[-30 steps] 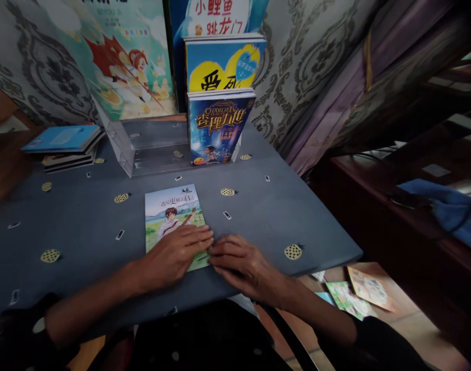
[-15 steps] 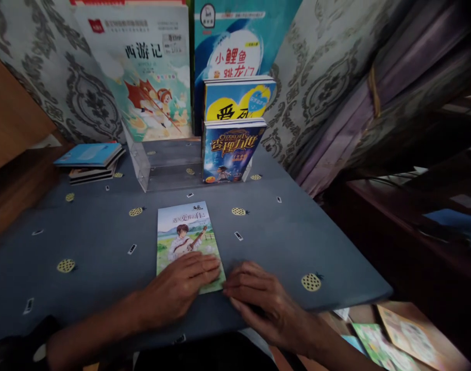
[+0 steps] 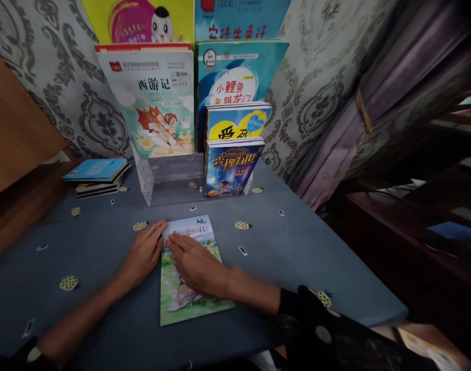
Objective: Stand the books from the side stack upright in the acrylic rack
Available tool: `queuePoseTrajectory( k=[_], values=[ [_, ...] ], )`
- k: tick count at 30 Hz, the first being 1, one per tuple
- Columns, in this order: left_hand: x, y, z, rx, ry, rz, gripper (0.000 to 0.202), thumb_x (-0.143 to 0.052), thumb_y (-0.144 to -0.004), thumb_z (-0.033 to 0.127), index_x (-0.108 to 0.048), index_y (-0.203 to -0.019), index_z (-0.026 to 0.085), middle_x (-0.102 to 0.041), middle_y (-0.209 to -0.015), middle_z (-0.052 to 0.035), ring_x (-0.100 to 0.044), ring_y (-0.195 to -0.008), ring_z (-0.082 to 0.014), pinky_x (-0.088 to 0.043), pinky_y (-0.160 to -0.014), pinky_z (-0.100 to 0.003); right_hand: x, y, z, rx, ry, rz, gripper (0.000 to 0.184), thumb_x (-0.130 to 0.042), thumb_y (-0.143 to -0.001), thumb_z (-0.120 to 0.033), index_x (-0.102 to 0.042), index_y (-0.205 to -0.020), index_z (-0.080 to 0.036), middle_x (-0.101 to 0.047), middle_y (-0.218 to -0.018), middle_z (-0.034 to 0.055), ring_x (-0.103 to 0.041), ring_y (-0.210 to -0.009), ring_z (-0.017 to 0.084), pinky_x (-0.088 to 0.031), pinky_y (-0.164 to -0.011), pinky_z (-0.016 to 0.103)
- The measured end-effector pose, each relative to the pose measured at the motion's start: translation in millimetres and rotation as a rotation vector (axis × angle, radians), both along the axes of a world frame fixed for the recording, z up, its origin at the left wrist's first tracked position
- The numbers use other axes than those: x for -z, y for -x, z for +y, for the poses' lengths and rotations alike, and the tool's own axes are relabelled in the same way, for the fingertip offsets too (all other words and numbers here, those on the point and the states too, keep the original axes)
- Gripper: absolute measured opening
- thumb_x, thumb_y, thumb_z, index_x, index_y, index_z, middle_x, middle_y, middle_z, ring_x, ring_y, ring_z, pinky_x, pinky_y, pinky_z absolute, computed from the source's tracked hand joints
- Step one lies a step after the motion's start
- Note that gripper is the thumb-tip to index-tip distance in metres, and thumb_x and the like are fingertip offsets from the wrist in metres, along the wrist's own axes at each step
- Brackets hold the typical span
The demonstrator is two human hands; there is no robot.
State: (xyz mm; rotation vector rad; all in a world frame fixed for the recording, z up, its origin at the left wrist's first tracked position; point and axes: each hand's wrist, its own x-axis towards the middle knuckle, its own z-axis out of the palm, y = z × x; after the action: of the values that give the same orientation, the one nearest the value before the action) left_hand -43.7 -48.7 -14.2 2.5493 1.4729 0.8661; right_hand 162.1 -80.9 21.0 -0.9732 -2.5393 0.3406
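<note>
A thin green picture book (image 3: 192, 304) lies flat on the grey-blue tablecloth (image 3: 278, 247) in front of me. My left hand (image 3: 143, 253) rests beside the book's upper left corner, fingers stretched out and touching its edge. My right hand (image 3: 195, 262) lies flat across the cover's upper half, fingers extended toward the top left corner. Neither hand grips anything.
A clear acrylic stand (image 3: 164, 178) at the back holds a dark blue book (image 3: 231, 167) with more upright books (image 3: 158, 100) behind. A small stack of books (image 3: 98, 175) lies back left. Patterned curtains hang behind; a dark wooden bench (image 3: 413, 232) stands right.
Both hands moved from the book's lower edge up to its top left corner. The right hand crossed onto the cover. The camera tilted upward, showing more upright books.
</note>
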Motion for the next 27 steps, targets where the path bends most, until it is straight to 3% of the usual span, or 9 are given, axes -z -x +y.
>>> queuePoseTrajectory(
  k=[4,9,12,15,20,23,27],
  values=[
    [1.2,-1,-3,0.014,-0.015,0.015,0.041,-0.036,-0.102,0.03,-0.056,-0.137,0.021,-0.061,-0.138,-0.0106,-0.057,-0.128,-0.025,-0.045,-0.109,-0.049,15.7,1,18,0.055,-0.054,-0.072,0.047,-0.045,-0.098,-0.018,-0.046,-0.142,-0.001,-0.046,-0.149,0.0248,-0.035,-0.145,0.029,-0.036,-0.118,0.047],
    [-4.9,-1,-1,0.023,0.007,0.052,0.044,-0.033,-0.102,0.032,-0.058,-0.135,0.015,-0.059,-0.14,-0.0135,-0.055,-0.131,-0.0266,-0.045,-0.11,-0.049,18.0,-40,25,0.221,-0.023,-0.095,0.048,-0.043,-0.101,-0.025,-0.046,-0.141,0.001,-0.045,-0.149,0.0277,-0.037,-0.144,0.034,-0.036,-0.117,0.053],
    [-7.7,-3,-4,0.07,0.026,0.091,0.046,-0.033,-0.103,0.033,-0.053,-0.14,0.016,-0.055,-0.145,-0.013,-0.047,-0.139,-0.027,-0.041,-0.113,-0.051,19.1,-54,25,0.235,-0.021,-0.069,0.05,-0.043,-0.101,-0.028,-0.044,-0.144,-0.002,-0.042,-0.152,0.0254,-0.034,-0.146,0.033,-0.034,-0.118,0.054],
    [-10.8,-9,-20,0.126,0.061,0.158,0.049,-0.034,-0.103,0.035,-0.043,-0.148,0.019,-0.048,-0.152,-0.0108,-0.039,-0.144,-0.0265,-0.035,-0.117,-0.052,22.6,-56,19,0.234,-0.021,-0.043,0.053,-0.045,-0.1,-0.032,-0.043,-0.146,-0.005,-0.04,-0.154,0.0243,-0.032,-0.146,0.033,-0.035,-0.117,0.056],
    [-16.2,-21,-67,0.243,0.179,0.192,0.061,-0.042,-0.102,0.04,-0.022,-0.158,0.025,-0.031,-0.161,-0.0076,-0.028,-0.149,-0.0267,-0.025,-0.122,-0.05,25.4,-52,-12,0.284,-0.072,-0.034,0.054,-0.048,-0.099,-0.032,-0.043,-0.147,-0.008,-0.041,-0.153,0.0238,-0.031,-0.147,0.036,-0.036,-0.115,0.059],
    [-17.4,-26,-89,0.232,0.264,0.056,0.06,-0.045,-0.101,0.038,-0.026,-0.157,0.029,-0.024,-0.164,-0.0051,-0.023,-0.151,-0.0281,-0.026,-0.122,-0.05,25.2,-51,-39,0.316,-0.097,-0.048,0.052,-0.051,-0.097,-0.028,-0.046,-0.144,-0.007,-0.043,-0.152,0.0254,-0.036,-0.143,0.04,-0.04,-0.111,0.061],
    [-22.4,-30,-90,0.083,0.418,-0.393,0.05,-0.049,-0.099,0.038,-0.041,-0.148,0.031,-0.027,-0.163,-0.0059,-0.028,-0.149,-0.0315,-0.033,-0.118,-0.055,22.4,-49,-61,0.309,-0.09,-0.054,0.055,-0.056,-0.093,-0.025,-0.046,-0.143,-0.007,-0.043,-0.152,0.0242,-0.04,-0.14,0.041,-0.043,-0.11,0.06]
  ],
)
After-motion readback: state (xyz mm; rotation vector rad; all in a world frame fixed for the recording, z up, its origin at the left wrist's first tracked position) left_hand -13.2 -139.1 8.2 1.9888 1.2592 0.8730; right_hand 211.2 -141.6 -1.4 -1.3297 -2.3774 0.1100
